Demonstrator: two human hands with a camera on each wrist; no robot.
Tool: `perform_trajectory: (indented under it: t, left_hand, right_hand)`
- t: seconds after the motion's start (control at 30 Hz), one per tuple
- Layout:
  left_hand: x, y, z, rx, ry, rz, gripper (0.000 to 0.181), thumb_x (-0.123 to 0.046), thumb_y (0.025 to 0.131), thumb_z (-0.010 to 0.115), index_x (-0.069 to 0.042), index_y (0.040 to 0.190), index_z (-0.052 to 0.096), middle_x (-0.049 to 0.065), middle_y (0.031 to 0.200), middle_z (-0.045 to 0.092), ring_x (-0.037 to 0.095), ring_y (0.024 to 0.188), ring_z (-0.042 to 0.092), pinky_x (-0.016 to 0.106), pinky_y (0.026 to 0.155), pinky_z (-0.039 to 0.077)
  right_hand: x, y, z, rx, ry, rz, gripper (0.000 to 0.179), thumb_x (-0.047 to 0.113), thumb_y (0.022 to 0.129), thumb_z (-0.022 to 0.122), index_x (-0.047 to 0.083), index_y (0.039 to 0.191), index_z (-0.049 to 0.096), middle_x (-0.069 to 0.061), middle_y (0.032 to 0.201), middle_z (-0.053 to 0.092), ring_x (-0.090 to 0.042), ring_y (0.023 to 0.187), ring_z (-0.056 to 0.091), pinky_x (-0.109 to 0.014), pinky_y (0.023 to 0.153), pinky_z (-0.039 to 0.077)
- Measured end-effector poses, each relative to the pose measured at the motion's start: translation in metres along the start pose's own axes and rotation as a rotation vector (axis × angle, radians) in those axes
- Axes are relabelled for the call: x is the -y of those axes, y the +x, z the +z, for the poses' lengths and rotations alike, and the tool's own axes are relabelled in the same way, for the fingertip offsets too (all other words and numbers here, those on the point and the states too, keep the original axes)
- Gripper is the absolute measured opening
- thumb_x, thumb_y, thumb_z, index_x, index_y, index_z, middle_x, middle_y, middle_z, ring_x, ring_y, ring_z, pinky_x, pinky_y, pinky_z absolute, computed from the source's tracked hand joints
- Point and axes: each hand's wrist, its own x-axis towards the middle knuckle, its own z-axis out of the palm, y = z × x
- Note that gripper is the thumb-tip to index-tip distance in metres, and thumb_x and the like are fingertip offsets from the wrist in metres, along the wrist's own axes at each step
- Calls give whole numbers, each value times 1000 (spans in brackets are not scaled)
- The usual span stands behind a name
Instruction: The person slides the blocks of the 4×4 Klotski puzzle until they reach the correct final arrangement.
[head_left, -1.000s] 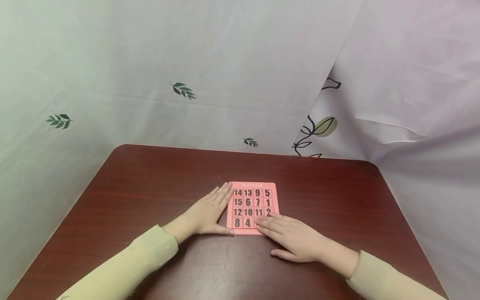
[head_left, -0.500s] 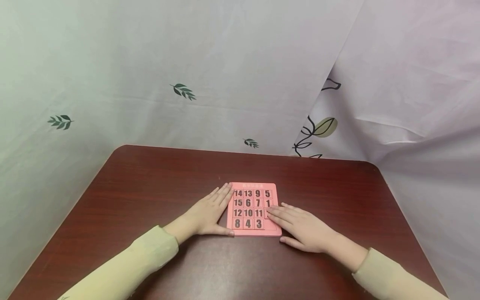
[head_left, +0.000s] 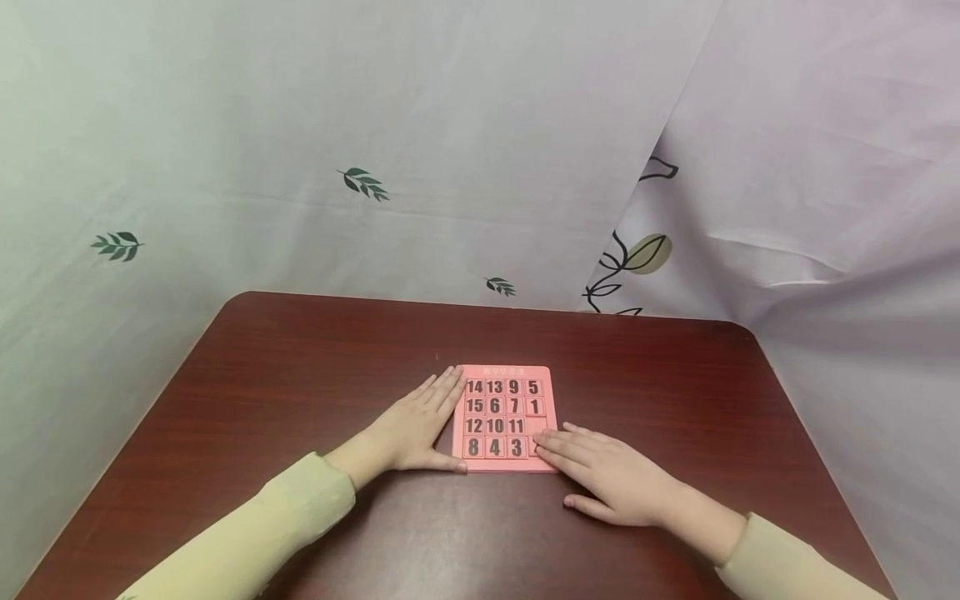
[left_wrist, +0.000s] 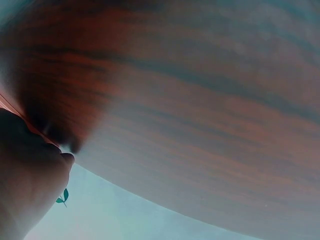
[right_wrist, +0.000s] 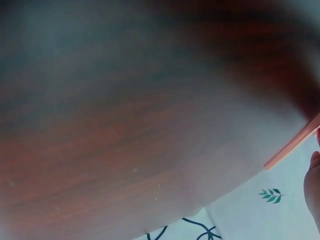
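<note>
A pink number slide puzzle [head_left: 514,372] lies flat on the table, its black-numbered tiles set in a grid. My left hand [head_left: 414,427] rests along its left side, fingers straight up the edge and thumb at the near left corner. With straight fingers, my right hand [head_left: 611,473] touches the tile at the near right corner, whose number is hidden under the fingertips. Just above that tile, below the 1, is a bare pink slot. In the left wrist view part of my hand [left_wrist: 35,175] shows; the right wrist view catches the puzzle's thin edge [right_wrist: 292,145].
The dark red wooden table [head_left: 322,358] has rounded far corners. A pale curtain [head_left: 450,125] with leaf prints hangs behind it and at both sides. Both wrist views show mostly blurred tabletop.
My right hand went from the 3 tile up to the right column, then back down toward me. The 2 tile's former place is now bare. The left hand stayed put.
</note>
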Motion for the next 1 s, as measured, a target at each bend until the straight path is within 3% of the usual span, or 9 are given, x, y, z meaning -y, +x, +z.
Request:
perform_trajectory:
  t: [0.37, 0.77, 1.0]
  left_hand:
    - [1, -1, 2, 2, 2, -4, 130, -85, 84, 61, 5, 167, 19, 24, 177, 14, 36, 166, 18, 48, 135, 24]
    - [2, -1, 3, 2, 2, 1, 129, -85, 84, 62, 6, 167, 20, 26, 176, 15, 38, 165, 19, 49, 135, 25]
    - [2, 1, 4, -3, 9, 6, 130, -85, 84, 61, 6, 167, 19, 25, 177, 13, 37, 166, 18, 47, 135, 24]
  right_hand:
    - [3, 0, 0, -5, -24, 9, 67, 42, 98, 72, 7, 152, 56, -6, 156, 59, -21, 147, 56, -48, 117, 48]
    - [-22, 19, -1, 64, -29, 164, 69, 44, 100, 70, 7, 155, 54, -8, 163, 53, -24, 151, 52, -49, 123, 45]
    - [-26, 22, 1, 80, -31, 178, 68, 45, 101, 68, 7, 156, 53, -8, 164, 52, -24, 151, 50, -49, 124, 44]
